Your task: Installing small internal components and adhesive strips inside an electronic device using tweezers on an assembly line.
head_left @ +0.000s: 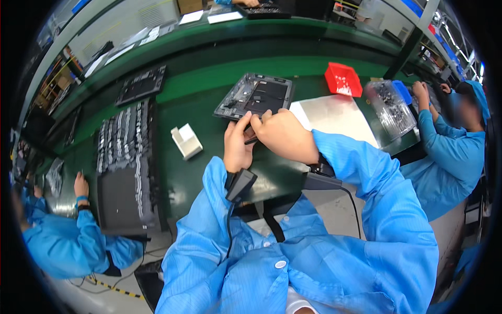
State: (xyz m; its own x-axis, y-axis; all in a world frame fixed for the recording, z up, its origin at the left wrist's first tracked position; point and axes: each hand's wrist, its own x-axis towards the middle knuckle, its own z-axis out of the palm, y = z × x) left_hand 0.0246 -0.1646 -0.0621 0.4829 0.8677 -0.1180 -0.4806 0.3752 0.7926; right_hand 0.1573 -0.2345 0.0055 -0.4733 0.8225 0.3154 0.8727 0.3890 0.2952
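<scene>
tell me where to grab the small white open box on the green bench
Grip the small white open box across its two long side walls, coming down from above. It sits alone on the green bench, left of the left hand, with bare surface on every side, so fingers fit down both flanks. Its upright back wall looks thin and probably makes a poorer hold.

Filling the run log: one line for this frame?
left hand: pinching small dark part | right hand: fingers meeting left's at same part | dark chassis: flat on green bench, just beyond | white box: left
</scene>
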